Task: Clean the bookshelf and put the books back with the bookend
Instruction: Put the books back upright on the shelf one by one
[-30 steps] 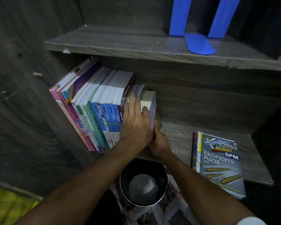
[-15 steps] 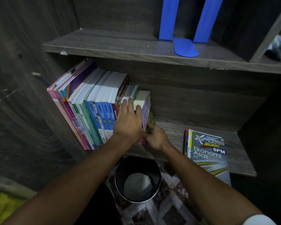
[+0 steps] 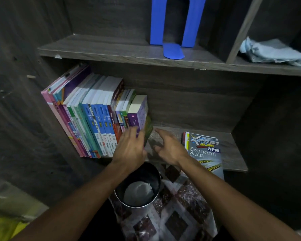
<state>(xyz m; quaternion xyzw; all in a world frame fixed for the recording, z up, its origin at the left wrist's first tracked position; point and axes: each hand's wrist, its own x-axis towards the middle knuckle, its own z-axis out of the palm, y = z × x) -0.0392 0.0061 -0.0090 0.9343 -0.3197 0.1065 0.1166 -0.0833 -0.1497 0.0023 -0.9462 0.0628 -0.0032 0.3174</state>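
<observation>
books (image 3: 94, 119) back in a leaning row at the left of the lower shelf (image 3: 233, 148). right hand (image 3: 170, 150) now drawn away from the end purple book (image 3: 139, 110), fingers apart, holding nothing; left hand (image 3: 129, 150) touching its spine, fingers straight. blue bookend (image 3: 174, 51) waiting on the upper shelf (image 3: 102, 49), well apart; likely needed next to prop the row.

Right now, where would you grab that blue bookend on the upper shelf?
Probably by one upright strip of the blue bookend, pinched from the front. Both strips stand free with a gap between them, while its tongue lies flat on the upper shelf, offering little edge to lift.
</observation>
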